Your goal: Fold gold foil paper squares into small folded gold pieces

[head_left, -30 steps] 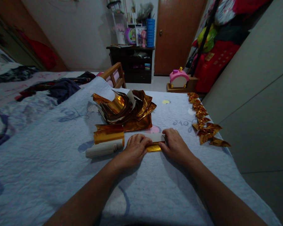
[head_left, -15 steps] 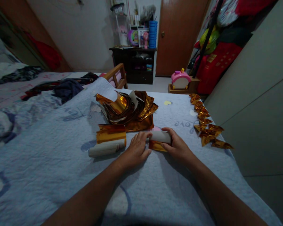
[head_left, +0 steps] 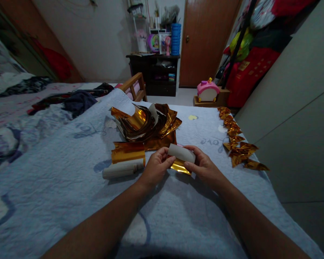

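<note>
Between my two hands is a sheet of gold foil paper [head_left: 181, 154], its pale back curled over the shiny gold side. My left hand [head_left: 158, 163] pinches its left end between thumb and fingers. At the right end, my right hand [head_left: 201, 162] grips it the same way. Just left of my left hand lies a gold sheet [head_left: 128, 155] with a grey-white rolled bundle [head_left: 122, 169] along its near edge. Beyond my hands sits a curved pile of gold foil sheets [head_left: 148, 124], fanned and overlapping.
Folded gold foil pieces [head_left: 232, 133] form a row along the right edge of the blue-grey bedspread [head_left: 78, 201]. Dark clothes [head_left: 79, 102] lie at the far left. Past the bed stand a wooden chair [head_left: 136, 86], a dark cabinet [head_left: 153, 77] and a pink toy [head_left: 207, 90].
The foil sheet between my hands has tilted up, and its left end is raised. My left fingers, earlier lying flat beside it, now pinch that end. My right hand keeps its grip.
</note>
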A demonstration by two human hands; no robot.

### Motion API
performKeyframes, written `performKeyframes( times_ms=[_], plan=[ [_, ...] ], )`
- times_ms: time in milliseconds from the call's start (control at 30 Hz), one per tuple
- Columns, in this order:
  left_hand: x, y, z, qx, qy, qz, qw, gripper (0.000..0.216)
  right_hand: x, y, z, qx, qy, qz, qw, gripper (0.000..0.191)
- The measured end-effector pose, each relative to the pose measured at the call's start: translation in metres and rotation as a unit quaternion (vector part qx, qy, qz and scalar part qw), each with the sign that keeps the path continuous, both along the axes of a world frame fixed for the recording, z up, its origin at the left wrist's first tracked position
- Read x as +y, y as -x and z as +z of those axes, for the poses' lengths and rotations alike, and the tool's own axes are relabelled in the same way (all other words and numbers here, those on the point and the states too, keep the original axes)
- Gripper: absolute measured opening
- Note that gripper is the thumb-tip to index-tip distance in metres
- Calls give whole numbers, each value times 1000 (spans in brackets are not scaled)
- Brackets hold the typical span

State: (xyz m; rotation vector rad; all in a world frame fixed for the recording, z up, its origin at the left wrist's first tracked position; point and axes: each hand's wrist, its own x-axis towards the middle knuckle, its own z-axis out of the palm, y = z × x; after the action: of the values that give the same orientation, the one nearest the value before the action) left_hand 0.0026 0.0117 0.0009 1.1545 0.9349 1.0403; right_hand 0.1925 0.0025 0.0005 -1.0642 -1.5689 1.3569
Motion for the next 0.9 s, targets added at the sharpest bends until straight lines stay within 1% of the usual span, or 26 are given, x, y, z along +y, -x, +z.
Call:
performKeyframes(
  times_ms=[67,100,167,233,333,400,467,567,667,733,800,900],
  plan=[
    [2,0,-2,-19,3,11,1000,25,1,-3,1,-47,-49,-44,997,44],
    [2,0,-3,-25,5,19,999,26,1,-5,2,-86,-91,-72,990,44],
    [4,0,-5,-28,4,39,999,27,-1,-8,6,-154,-193,-113,962,47],
    [4,1,-5,-21,0,55,998,29,-4,-10,11,-190,-269,-103,938,55],
    [4,1,-6,-4,4,67,998,31,-9,-9,17,-241,-332,-66,910,75],
    [3,1,-7,4,11,71,997,33,-11,-7,17,-281,-352,-51,891,80],
    [3,2,-7,6,18,72,997,34,-12,-4,15,-314,-369,-40,874,74],
    [3,2,-7,8,24,68,997,36,-12,-1,12,-339,-400,-30,851,52],
    [3,1,-8,26,14,61,998,37,-11,1,10,-348,-431,-28,832,28],
    [4,0,-8,46,0,57,997,36,-10,2,11,-360,-431,-11,828,19],
    [6,0,-9,76,-22,54,995,32,-9,3,12,-380,-414,16,827,17],
    [7,1,-8,156,-78,51,983,24,-9,5,12,-413,-380,53,826,15]
  ],
)
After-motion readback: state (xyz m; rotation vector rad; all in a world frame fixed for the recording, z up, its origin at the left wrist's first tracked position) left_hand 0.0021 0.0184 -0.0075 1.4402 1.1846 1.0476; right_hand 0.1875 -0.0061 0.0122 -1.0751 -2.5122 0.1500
